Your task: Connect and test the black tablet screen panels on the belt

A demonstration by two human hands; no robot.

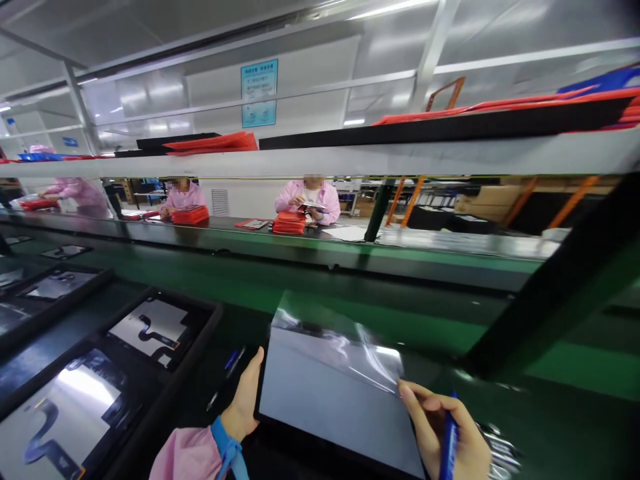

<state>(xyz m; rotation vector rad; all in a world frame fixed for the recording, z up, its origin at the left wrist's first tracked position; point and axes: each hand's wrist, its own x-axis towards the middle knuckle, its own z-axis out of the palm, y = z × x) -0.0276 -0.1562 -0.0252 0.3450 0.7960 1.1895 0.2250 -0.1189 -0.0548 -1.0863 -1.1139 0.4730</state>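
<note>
A flat display panel with a grey screen and black border is tilted in front of me. My left hand grips its left edge, with the thumb along the side. Over the upper part of the screen, a clear plastic film stands partly lifted and catches the light. My right hand pinches the film's right corner between thumb and finger. The same hand also holds a blue marker pen against the palm. A blue wristband circles my left wrist, over a pink sleeve.
Black trays with display panels showing flex cables stand at left. A pen lies between tray and panel. Shiny metal items are beside my right hand. A dark post rises at right. Co-workers in pink sit beyond, near red stacks.
</note>
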